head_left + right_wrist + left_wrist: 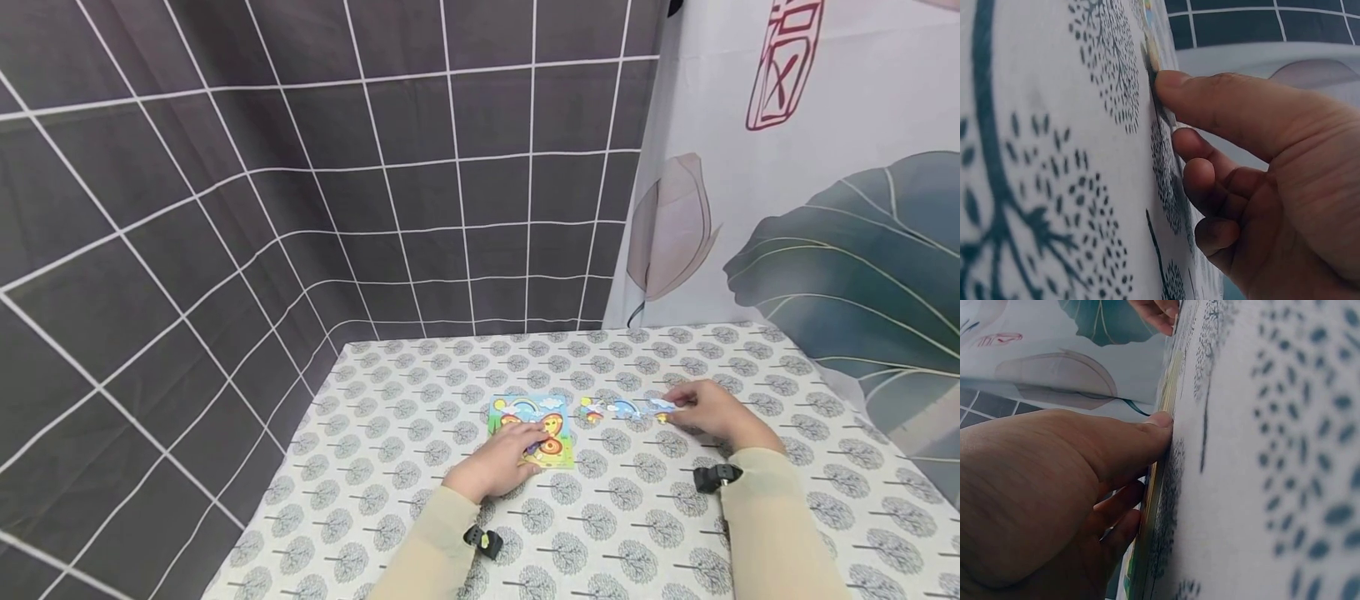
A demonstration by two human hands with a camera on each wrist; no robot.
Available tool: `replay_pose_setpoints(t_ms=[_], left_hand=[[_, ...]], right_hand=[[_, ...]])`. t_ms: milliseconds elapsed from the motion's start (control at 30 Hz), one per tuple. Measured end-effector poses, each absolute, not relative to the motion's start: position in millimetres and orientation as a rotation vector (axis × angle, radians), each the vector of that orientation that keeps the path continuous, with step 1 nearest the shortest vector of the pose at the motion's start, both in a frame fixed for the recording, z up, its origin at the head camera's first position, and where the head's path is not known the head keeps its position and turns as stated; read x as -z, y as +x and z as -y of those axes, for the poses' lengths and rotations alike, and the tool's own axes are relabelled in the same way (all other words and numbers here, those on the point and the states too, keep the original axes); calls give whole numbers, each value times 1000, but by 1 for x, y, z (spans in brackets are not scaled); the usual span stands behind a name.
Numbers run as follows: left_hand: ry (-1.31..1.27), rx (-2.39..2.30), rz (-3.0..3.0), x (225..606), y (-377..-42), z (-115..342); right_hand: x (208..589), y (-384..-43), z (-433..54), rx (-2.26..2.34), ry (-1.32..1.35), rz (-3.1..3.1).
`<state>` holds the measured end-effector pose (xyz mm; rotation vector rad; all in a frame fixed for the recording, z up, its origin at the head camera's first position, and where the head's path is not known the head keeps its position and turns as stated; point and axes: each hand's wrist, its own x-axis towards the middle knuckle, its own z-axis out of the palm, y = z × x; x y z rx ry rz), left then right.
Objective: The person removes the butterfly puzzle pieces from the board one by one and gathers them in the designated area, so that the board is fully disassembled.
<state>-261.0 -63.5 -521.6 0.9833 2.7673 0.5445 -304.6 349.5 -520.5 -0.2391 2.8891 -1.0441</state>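
A jigsaw puzzle board (558, 406) with a butterfly, a rainbow and a sun lies flat on the patterned cloth. My left hand (504, 458) rests on its lower left part, fingers over the picture and covering some of it. In the left wrist view, the thumb touches the board's edge (1159, 465). To the right of the board, several puzzle pieces lie in a row, among them a sun piece (590, 408) and a rainbow piece (627, 409). At the row's right end my right hand (708, 410) pinches a blue and yellow puzzle piece (662, 407) between thumb and index finger.
A white cloth (420, 417) printed with grey trees covers the table. Behind it and on the left hangs a dark grid curtain (405, 192); a white curtain with leaf prints (847, 275) hangs on the right. Both wrists wear small black devices (716, 477).
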Motion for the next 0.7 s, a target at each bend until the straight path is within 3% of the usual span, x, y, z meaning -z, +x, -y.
replay_pose_setpoints(t_ms=[700], left_hand=[[961, -590, -2770, 522, -261, 63]], right_hand=[[520, -302, -352, 1050, -288, -2903]])
